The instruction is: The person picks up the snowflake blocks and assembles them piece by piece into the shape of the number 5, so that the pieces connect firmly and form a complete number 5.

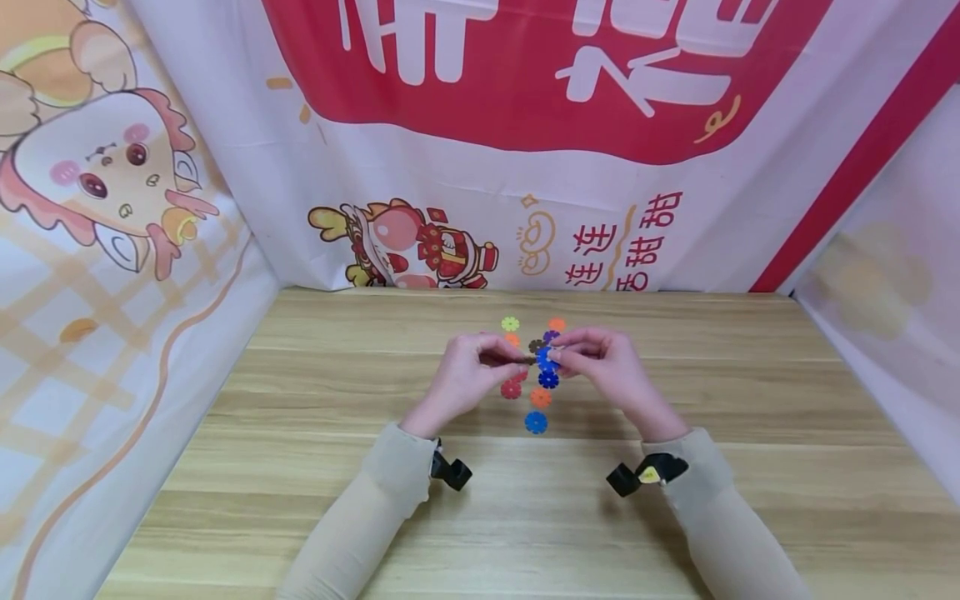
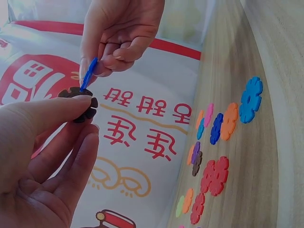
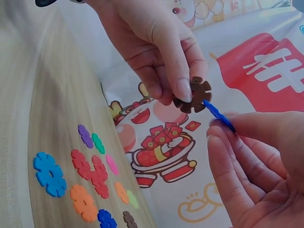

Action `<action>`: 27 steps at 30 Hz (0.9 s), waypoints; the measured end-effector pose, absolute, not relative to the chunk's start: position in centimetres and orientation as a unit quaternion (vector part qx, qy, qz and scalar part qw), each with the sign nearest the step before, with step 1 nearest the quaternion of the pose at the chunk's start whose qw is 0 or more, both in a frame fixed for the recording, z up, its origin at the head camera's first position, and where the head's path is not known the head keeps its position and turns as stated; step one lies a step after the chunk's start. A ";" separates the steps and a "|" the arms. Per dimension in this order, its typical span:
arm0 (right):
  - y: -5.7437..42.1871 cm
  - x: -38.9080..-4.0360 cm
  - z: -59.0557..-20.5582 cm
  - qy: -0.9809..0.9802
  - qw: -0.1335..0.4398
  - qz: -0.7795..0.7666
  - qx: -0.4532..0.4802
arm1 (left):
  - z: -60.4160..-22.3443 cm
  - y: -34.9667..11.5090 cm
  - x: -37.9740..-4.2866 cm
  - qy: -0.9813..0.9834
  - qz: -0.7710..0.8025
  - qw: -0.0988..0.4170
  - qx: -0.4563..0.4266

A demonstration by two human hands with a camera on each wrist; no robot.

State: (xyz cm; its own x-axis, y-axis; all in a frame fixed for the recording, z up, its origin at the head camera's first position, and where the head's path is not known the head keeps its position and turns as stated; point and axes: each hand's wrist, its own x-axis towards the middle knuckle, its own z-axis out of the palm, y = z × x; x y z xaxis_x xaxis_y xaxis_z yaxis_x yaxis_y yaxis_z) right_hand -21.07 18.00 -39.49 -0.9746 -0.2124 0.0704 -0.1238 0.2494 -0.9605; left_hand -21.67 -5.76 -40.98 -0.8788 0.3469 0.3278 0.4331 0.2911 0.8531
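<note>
My left hand [image 1: 463,375] pinches a brown slotted snowflake disc [image 3: 202,99] between thumb and fingers. From the other side, my right hand [image 1: 611,367] pinches a blue snowflake disc [image 3: 219,117] by its edge. The two discs meet at their rims, the blue one set crosswise to the brown, both raised above the table. Below them several loose discs lie flat: a light blue one [image 1: 536,422] nearest me, an orange one [image 1: 541,397], a dark blue one [image 2: 216,128], a red pair [image 2: 215,176] side by side and a second brown one [image 2: 197,164].
The wood-grain table [image 1: 337,500] runs back to a printed white and red cloth [image 1: 450,167]. Another patterned cloth [image 1: 112,333] hangs along the left side. A yellow-green disc [image 1: 510,323] lies toward the back. Black camera mounts [image 1: 452,475] sit at both wrists.
</note>
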 end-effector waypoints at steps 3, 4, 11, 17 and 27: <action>18.0 -21.1 -39.5 0.790 0.036 -0.603 -0.104 | -40.9 -5.8 -21.7 -0.802 -0.543 0.041 -0.243; 18.0 -21.1 -39.5 0.790 0.036 -0.603 -0.104 | -40.9 -5.8 -21.6 -0.803 -0.543 0.041 -0.243; 18.2 -21.1 -39.5 0.789 0.033 -0.606 -0.099 | -40.9 -5.7 -21.6 -0.804 -0.540 0.044 -0.245; 17.7 -21.0 -39.7 0.785 0.028 -0.612 -0.094 | -40.9 -5.8 -21.6 -0.802 -0.543 0.046 -0.247; 17.0 -20.6 -39.8 0.785 0.082 -0.604 -0.109 | -40.9 -5.8 -21.5 -0.805 -0.544 0.046 -0.232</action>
State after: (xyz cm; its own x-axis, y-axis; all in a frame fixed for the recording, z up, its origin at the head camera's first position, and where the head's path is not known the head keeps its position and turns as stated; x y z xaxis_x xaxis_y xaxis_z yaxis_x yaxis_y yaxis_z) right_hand -20.62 17.02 -39.82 -0.9625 -0.2712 0.0025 -0.0720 0.2467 -0.9664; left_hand -21.55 -5.80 -40.86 -0.8883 0.3225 0.3269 0.4236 0.3005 0.8546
